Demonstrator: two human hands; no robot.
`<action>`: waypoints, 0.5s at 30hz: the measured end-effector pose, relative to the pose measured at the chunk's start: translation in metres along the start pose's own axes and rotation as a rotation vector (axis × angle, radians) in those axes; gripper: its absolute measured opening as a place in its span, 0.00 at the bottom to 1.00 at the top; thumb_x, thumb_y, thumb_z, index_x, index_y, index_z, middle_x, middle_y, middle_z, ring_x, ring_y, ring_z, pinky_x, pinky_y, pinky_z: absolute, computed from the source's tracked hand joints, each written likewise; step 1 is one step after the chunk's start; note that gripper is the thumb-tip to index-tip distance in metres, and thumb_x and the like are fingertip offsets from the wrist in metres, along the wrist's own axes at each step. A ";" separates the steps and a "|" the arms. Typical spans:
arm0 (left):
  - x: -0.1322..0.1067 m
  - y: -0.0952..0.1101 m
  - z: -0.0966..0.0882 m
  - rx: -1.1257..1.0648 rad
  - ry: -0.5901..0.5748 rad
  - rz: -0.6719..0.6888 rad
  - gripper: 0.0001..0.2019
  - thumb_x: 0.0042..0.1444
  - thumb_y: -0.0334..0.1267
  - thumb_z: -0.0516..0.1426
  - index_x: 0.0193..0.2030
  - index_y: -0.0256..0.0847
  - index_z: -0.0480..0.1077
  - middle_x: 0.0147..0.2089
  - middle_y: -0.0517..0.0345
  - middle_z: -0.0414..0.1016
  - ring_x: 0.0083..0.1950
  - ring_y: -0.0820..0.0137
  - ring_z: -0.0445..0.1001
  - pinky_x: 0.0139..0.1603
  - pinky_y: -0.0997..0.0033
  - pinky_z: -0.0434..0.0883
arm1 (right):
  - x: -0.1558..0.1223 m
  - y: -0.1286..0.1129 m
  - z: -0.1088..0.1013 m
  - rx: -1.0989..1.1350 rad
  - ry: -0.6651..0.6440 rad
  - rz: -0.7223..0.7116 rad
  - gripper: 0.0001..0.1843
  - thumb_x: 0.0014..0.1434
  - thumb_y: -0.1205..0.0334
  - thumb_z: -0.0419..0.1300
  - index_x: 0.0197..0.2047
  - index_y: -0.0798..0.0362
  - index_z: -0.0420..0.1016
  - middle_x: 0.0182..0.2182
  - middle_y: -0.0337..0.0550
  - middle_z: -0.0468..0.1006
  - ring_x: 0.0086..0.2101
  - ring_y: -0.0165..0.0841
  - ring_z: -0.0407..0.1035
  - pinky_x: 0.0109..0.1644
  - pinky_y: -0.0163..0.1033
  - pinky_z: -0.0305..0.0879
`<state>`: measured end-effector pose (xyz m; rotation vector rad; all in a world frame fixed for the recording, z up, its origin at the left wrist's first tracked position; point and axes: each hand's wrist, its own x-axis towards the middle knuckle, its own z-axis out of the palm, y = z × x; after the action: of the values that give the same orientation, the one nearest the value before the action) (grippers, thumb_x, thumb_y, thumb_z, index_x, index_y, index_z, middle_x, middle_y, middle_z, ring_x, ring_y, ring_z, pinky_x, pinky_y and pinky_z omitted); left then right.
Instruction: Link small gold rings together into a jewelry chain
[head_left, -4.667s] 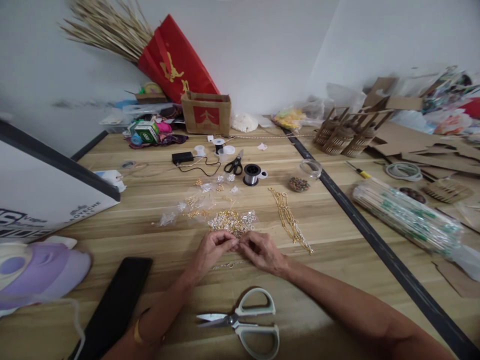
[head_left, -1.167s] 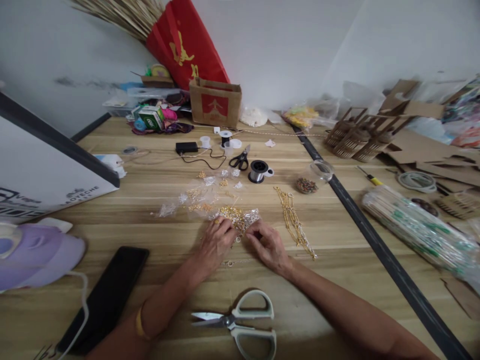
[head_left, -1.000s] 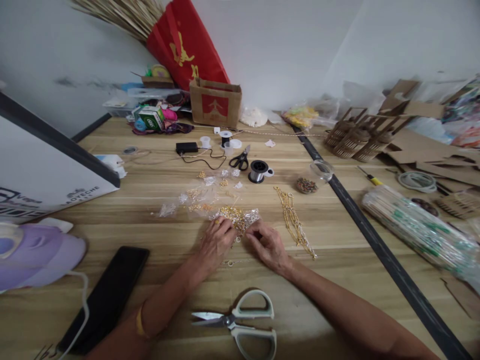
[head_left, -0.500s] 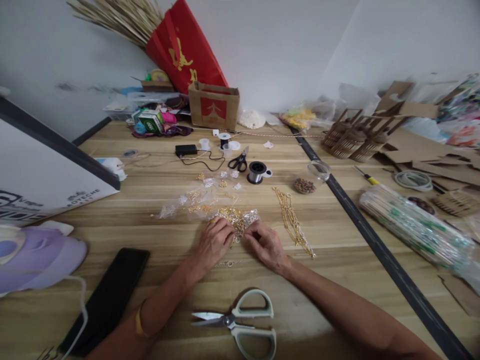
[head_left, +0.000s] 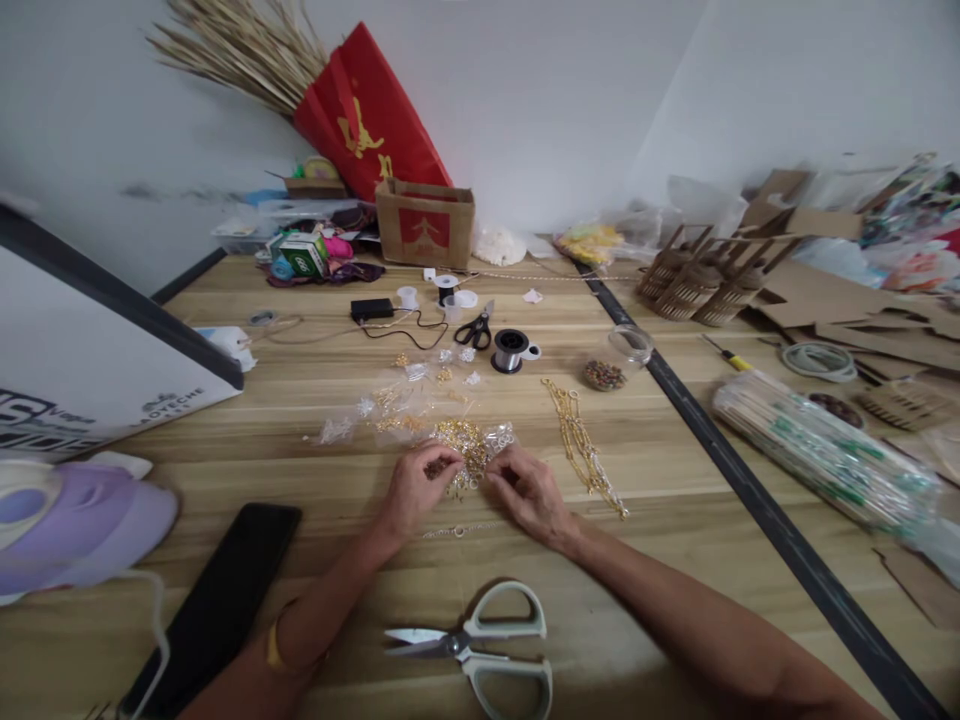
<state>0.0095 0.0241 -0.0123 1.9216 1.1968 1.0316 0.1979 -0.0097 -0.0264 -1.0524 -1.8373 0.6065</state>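
Note:
A pile of small gold and silver jewelry findings (head_left: 461, 437) lies on the wooden table between my hands. My left hand (head_left: 416, 487) is at the pile's left edge, its fingers curled and thumb and forefinger together; what they hold is too small to make out. At the right edge my right hand (head_left: 529, 495) rests with fingers closed near a small bag of silver rings (head_left: 499, 437); anything in its fingertips is hidden. A thin silver chain with a ring (head_left: 459, 531) lies just below both hands. White-handled scissors (head_left: 457, 645) lie closer to me, blades slightly apart.
Gold and silver chains (head_left: 581, 445) lie to the right, beyond them an open jar of beads (head_left: 604, 375). Behind the pile are small bags of findings (head_left: 390, 400), a wire spool (head_left: 511, 352) and black scissors (head_left: 474, 328). A black phone (head_left: 217, 600) is at left.
My left hand has turned and drawn slightly left and down from the pile, its fingers now curled inward. My right hand stays almost in place. The view has shifted slightly.

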 end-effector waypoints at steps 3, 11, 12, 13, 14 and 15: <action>-0.001 0.002 0.000 -0.075 0.001 -0.098 0.06 0.51 0.35 0.58 0.28 0.37 0.74 0.29 0.55 0.77 0.31 0.70 0.72 0.34 0.74 0.68 | 0.000 0.000 0.000 -0.001 -0.009 0.009 0.05 0.60 0.65 0.54 0.32 0.53 0.67 0.26 0.40 0.69 0.27 0.29 0.63 0.30 0.33 0.60; -0.004 0.000 0.004 -0.256 -0.028 -0.288 0.07 0.47 0.38 0.60 0.27 0.36 0.75 0.27 0.57 0.77 0.29 0.71 0.71 0.32 0.75 0.67 | 0.001 -0.005 -0.001 0.011 -0.018 0.019 0.05 0.61 0.65 0.54 0.33 0.54 0.68 0.25 0.40 0.70 0.26 0.29 0.63 0.30 0.33 0.61; -0.004 0.001 0.005 -0.264 -0.029 -0.302 0.07 0.47 0.38 0.60 0.27 0.36 0.75 0.27 0.58 0.76 0.29 0.72 0.71 0.32 0.75 0.67 | 0.001 -0.005 -0.001 0.009 -0.020 0.018 0.05 0.61 0.65 0.54 0.32 0.54 0.68 0.25 0.40 0.70 0.26 0.29 0.63 0.30 0.33 0.60; -0.004 0.002 0.005 -0.272 -0.030 -0.314 0.07 0.46 0.38 0.60 0.27 0.36 0.74 0.27 0.58 0.76 0.29 0.72 0.71 0.32 0.75 0.67 | 0.001 -0.005 -0.001 0.006 -0.024 0.015 0.05 0.61 0.65 0.54 0.32 0.54 0.68 0.25 0.40 0.70 0.26 0.29 0.63 0.29 0.32 0.60; -0.004 0.003 0.006 -0.280 -0.030 -0.326 0.07 0.46 0.38 0.61 0.26 0.36 0.74 0.26 0.58 0.76 0.28 0.72 0.70 0.31 0.76 0.66 | 0.001 -0.006 -0.001 0.003 -0.030 0.013 0.06 0.61 0.65 0.53 0.32 0.54 0.68 0.25 0.40 0.70 0.26 0.28 0.62 0.29 0.32 0.60; -0.004 0.004 0.006 -0.288 -0.031 -0.335 0.07 0.46 0.38 0.61 0.26 0.36 0.74 0.26 0.59 0.75 0.28 0.73 0.70 0.31 0.76 0.66 | 0.001 -0.006 -0.001 0.002 -0.037 0.012 0.06 0.61 0.65 0.53 0.33 0.54 0.68 0.25 0.40 0.70 0.25 0.28 0.62 0.28 0.32 0.59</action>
<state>0.0153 0.0180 -0.0134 1.4527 1.2271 0.9317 0.1967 -0.0117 -0.0210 -1.0580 -1.8632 0.6379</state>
